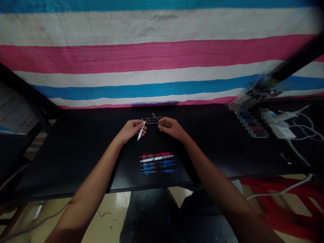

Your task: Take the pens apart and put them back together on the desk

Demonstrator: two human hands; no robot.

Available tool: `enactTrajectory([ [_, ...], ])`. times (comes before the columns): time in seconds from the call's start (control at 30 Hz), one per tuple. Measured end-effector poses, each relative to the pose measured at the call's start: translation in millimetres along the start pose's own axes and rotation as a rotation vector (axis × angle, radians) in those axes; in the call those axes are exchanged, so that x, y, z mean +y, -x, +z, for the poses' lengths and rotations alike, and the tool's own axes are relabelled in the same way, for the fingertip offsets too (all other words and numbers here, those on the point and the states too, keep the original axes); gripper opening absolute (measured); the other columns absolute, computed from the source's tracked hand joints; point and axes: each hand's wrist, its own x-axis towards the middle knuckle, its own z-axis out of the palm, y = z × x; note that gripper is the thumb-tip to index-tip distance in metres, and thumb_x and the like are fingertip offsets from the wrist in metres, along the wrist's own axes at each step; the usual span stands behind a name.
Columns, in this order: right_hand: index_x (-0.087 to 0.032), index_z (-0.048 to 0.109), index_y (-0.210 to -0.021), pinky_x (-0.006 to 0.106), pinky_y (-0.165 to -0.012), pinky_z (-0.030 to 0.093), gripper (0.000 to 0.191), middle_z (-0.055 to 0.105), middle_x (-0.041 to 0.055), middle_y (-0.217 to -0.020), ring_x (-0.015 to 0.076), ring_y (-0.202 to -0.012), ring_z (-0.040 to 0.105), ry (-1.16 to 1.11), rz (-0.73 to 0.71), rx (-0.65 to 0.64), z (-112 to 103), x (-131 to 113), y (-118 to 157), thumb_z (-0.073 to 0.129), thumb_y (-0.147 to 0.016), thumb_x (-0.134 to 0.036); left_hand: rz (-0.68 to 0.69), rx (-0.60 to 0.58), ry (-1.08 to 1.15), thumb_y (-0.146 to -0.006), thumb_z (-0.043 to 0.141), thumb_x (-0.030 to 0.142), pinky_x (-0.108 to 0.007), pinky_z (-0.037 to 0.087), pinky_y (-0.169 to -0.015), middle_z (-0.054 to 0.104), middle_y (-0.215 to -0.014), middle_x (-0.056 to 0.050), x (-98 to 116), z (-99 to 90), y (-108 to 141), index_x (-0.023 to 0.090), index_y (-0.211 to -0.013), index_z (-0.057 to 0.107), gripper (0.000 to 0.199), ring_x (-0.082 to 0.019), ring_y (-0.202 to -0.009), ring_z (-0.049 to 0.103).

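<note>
My left hand (133,130) is closed on a white pen part (141,131), which slants down toward me over the black table. To its right, my right hand (170,128) pinches a thin, partly clear pen piece (155,118) that points up and left. Behind and between both hands lie several dark pens (151,120), partly hidden by the fingers. Nearer to me on the table are a red pen (157,155), a white pen (156,158) and several blue pens (158,165), lying side by side.
The black table (83,148) meets a striped sheet (152,57) at the back. At the right are a clear bottle-like item (255,92), a white power strip (282,130) with cables, and a pixelated object. A red stool (280,209) stands below.
</note>
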Motion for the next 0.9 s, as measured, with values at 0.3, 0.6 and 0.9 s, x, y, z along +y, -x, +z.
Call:
enactTrajectory([
  [0.3, -0.02, 0.063, -0.092, 0.031, -0.074, 0.051, 0.027, 0.061, 0.0004, -0.081, 0.0148, -0.074, 0.059, 0.019, -0.032, 0.0, 0.9, -1.5, -0.2, 0.077, -0.075, -0.036, 0.046, -0.025, -0.006, -0.09, 0.073, 0.035, -0.028, 0.056, -0.065, 0.071, -0.086, -0.007, -4.1, -2.8, -2.5, 0.012, -0.113, 0.065, 0.033, -0.014, -0.066, 0.068],
  [0.6, -0.02, 0.061, -0.091, 0.028, -0.071, 0.049, 0.025, 0.059, -0.0006, -0.081, 0.0132, -0.073, 0.058, -0.003, -0.052, -0.011, 0.4, 0.8, -0.5, 0.077, -0.075, -0.031, 0.063, -0.022, -0.012, -0.089, 0.073, 0.037, -0.023, 0.053, -0.059, 0.067, -0.08, -0.004, -4.5, -3.3, -3.2, 0.013, -0.112, 0.066, 0.033, -0.012, -0.063, 0.065],
  [0.9, -0.019, 0.063, -0.092, 0.029, -0.07, 0.048, 0.021, 0.06, 0.0, -0.08, 0.0136, -0.072, 0.057, 0.041, -0.036, -0.016, -0.8, -0.2, -0.3, 0.073, -0.077, -0.031, 0.077, -0.017, -0.034, -0.089, 0.072, 0.035, -0.021, 0.052, -0.057, 0.066, -0.078, -0.003, -1.2, -1.2, -0.7, 0.014, -0.114, 0.068, 0.032, -0.01, -0.06, 0.063],
])
